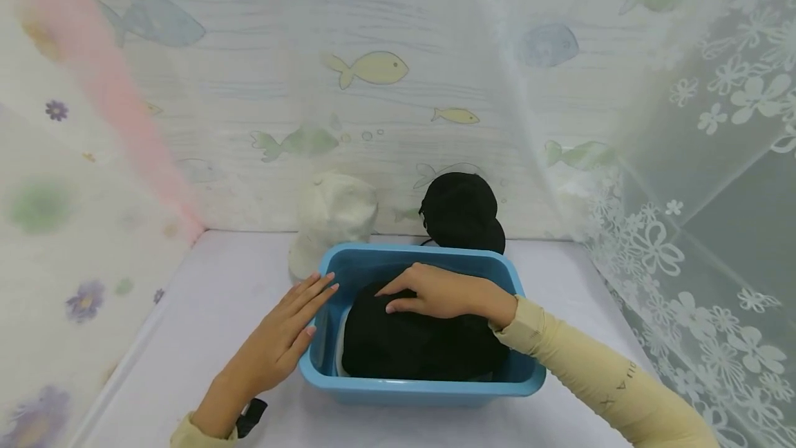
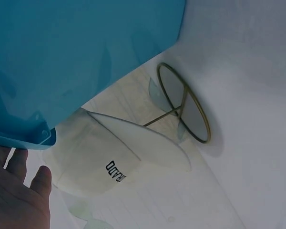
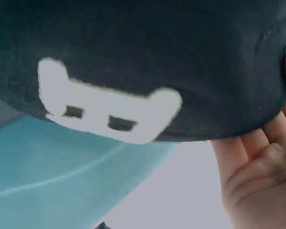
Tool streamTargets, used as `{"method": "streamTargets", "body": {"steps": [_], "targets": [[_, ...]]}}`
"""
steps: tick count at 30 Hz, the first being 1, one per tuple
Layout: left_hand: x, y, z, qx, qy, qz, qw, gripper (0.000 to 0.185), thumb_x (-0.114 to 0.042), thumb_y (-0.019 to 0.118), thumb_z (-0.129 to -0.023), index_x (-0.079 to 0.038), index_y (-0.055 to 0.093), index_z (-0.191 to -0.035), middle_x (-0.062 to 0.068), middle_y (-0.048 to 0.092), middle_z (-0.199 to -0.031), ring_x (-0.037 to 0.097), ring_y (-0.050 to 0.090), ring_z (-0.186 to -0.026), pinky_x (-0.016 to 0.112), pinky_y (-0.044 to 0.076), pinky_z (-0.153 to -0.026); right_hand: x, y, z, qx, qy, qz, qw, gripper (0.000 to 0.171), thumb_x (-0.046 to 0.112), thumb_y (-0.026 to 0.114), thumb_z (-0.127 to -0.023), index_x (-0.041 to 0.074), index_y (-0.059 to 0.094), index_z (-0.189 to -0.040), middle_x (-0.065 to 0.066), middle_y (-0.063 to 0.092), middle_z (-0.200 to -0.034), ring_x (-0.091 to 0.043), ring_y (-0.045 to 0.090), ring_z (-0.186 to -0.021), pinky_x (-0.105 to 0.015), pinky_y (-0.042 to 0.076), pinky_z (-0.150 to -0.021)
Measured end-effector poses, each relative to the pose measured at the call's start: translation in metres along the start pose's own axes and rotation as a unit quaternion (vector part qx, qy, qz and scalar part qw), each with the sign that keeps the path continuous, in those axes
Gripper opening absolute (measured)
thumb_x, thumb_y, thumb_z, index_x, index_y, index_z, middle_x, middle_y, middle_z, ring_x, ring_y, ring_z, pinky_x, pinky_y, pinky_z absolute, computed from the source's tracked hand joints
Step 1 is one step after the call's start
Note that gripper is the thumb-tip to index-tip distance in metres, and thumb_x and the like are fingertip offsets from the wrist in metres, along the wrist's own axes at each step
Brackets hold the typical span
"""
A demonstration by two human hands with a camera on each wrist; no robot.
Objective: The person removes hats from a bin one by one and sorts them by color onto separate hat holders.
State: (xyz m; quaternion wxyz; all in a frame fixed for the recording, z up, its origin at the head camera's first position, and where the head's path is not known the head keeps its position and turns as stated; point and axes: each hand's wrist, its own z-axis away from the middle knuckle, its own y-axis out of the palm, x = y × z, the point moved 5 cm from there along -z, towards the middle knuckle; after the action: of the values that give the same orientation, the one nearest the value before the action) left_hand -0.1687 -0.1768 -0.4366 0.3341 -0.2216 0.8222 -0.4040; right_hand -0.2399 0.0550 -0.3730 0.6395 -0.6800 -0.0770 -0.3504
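Observation:
In the head view, a black cap point(image 1: 423, 348) lies inside a blue plastic basin point(image 1: 423, 386). My right hand point(image 1: 444, 292) reaches over the basin and grips the cap between thumb and fingers. A white patch with two dark openings marks the black cap's front point(image 3: 105, 112) in the right wrist view, where the thumb is at its edge and the fingers go behind it. With fingers extended, my left hand point(image 1: 280, 337) rests against the basin's left rim. Something pale shows under the cap's left side; its kind is hidden.
Behind the basin stand a white cap point(image 1: 338, 209) and another black cap point(image 1: 460, 209). The left wrist view shows dark lettering on the white cap and a round-based metal stand point(image 2: 185, 95) beneath it. Fish-patterned curtains point(image 1: 398, 33) hang behind the white table point(image 1: 249, 261).

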Motion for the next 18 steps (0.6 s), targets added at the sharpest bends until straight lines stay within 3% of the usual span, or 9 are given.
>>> {"method": "streamTargets", "body": {"steps": [7,12,18], "targets": [[-0.002,0.0,0.001,0.004,-0.012,-0.003,0.9999,0.061,-0.012,0.052,-0.102,-0.016,0.034,-0.16,0.003,0.031,-0.167,0.031,0.021,-0.156,0.03,0.003,-0.128,0.003,0.007,0.003,0.006,0.021,-0.008,1.0,0.04,0.031,0.064,-0.102,0.01,0.066,-0.136,0.003,0.071,-0.128,0.003,0.063,-0.093,-0.021,0.052,-0.097],[-0.005,-0.001,0.0,0.004,-0.013,-0.008,0.9999,0.064,-0.01,0.054,-0.099,-0.016,0.034,-0.16,0.005,0.033,-0.166,0.03,0.021,-0.156,0.031,0.001,-0.128,0.008,0.016,0.003,-0.005,0.061,0.035,0.998,0.053,0.045,0.079,-0.088,0.016,0.07,-0.132,0.007,0.072,-0.124,0.0,0.065,-0.101,-0.024,0.054,-0.092],[-0.007,-0.001,0.0,0.015,-0.009,-0.033,0.9993,0.065,-0.011,0.055,-0.099,-0.017,0.034,-0.16,0.003,0.031,-0.167,0.027,0.02,-0.156,0.029,-0.003,-0.127,0.012,0.02,0.001,-0.046,0.062,0.068,0.995,0.04,0.034,0.083,-0.087,0.013,0.077,-0.12,0.003,0.077,-0.112,0.001,0.067,-0.084,-0.019,0.056,-0.08]]}}
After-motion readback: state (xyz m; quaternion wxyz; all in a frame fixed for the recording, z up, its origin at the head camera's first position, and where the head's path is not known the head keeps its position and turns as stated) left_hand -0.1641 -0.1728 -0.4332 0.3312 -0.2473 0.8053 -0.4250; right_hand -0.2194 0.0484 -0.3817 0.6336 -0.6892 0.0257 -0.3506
